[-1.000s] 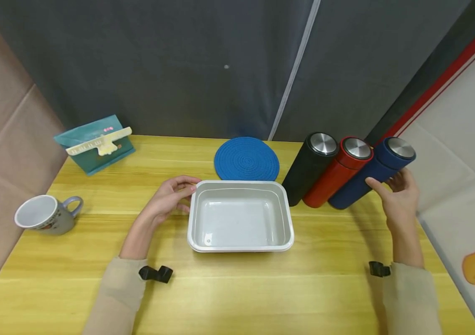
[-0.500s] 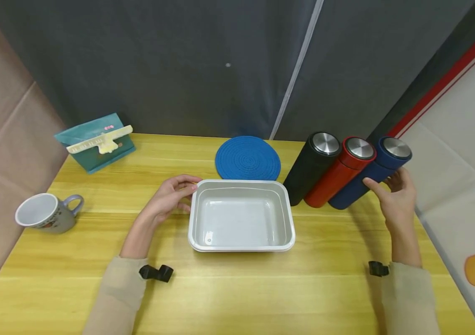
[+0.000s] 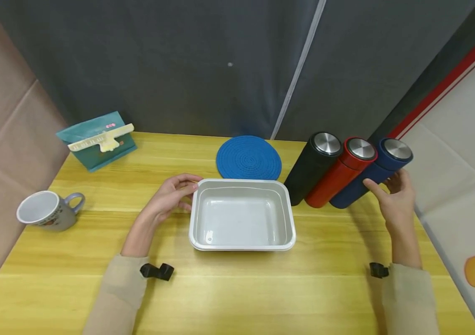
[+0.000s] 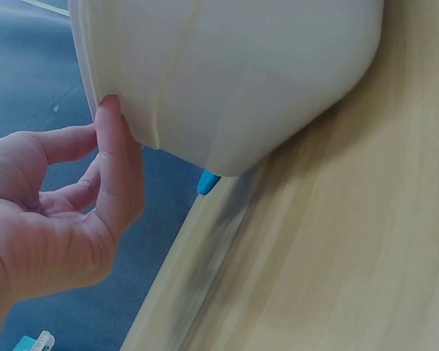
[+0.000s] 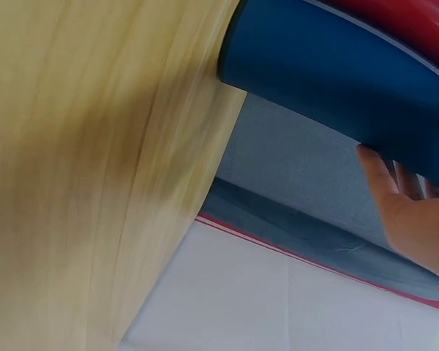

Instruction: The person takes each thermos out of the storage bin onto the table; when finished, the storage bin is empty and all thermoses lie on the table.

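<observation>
Nearest the viewer, two beige sleeves reach over the yellow wooden counter (image 3: 237, 288), each with a small black clip at the wrist.

The left hand (image 3: 169, 195) lies beside the left end of the white tray (image 3: 241, 216), which sits in the middle of the counter. Its fingers are loosely curved, and the fingertips (image 4: 110, 117) touch the tray's rim at the far-left corner; the wrist view shows a fingertip against the outer wall without closing round it.

The right hand (image 3: 392, 197) is over at the right edge of the counter. Its fingers are nearly straight and rest against the side of the blue flask (image 3: 371, 179); the thumb touches the near side of the flask, and no full wrap round it shows.

The blue flask stands just beside a red flask (image 3: 339, 174), and that one just beside a black flask (image 3: 310, 170); all three have silver lids. The black flask stands close to the tray's far-right corner, between the tray and the other two flasks.

At the left edge a grey mug (image 3: 46, 211) lies tipped on its side, well apart from the tray. Behind the tray, just beyond its far rim, lies a round blue mat (image 3: 248, 158). At the far left a teal box (image 3: 97, 142) with a cream clip stands near the dark curtain (image 3: 178, 60).
</observation>
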The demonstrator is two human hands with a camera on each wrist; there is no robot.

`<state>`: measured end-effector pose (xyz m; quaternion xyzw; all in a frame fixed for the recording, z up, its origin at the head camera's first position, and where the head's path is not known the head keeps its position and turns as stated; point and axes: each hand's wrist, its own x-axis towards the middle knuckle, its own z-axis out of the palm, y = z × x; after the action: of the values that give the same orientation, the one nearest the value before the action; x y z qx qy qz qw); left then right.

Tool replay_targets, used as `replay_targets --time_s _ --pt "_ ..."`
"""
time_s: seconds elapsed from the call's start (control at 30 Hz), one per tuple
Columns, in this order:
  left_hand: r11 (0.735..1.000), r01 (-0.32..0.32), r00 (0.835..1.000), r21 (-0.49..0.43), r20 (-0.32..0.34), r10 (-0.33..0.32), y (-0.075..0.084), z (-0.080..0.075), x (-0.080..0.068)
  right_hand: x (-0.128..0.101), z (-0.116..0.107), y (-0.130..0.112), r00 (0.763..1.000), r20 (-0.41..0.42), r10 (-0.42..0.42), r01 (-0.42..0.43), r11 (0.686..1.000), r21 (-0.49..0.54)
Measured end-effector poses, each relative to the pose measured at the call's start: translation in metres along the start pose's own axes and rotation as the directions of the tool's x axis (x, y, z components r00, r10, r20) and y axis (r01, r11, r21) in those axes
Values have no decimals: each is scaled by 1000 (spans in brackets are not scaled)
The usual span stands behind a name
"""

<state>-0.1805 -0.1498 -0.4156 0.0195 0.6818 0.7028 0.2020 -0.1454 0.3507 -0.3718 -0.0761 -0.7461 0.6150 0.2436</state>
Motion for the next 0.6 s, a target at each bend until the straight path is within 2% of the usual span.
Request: replay_targets --time_s 0.1,0.2,0.37,0.53,0.6 --pt "1000 1 1000 -1 2 -1 0 0 0 -2 1 3 1000 5 24 -24 999 -46" --pt "1000 1 1000 15 8 -1 1 0 0 -7 1 6 998 6 63 -62 997 -48" --pt "995 0 1000 97 1 0 1 2 -1 -18 -3 10 995 21 95 -94 995 -40" --pt "985 8 998 172 -58 2 3 3 -5 -30 -7 12 985 148 88 -89 996 -2" --pt "981 7 996 193 -84 9 4 3 -8 -35 -9 10 974 200 111 -106 994 -32"
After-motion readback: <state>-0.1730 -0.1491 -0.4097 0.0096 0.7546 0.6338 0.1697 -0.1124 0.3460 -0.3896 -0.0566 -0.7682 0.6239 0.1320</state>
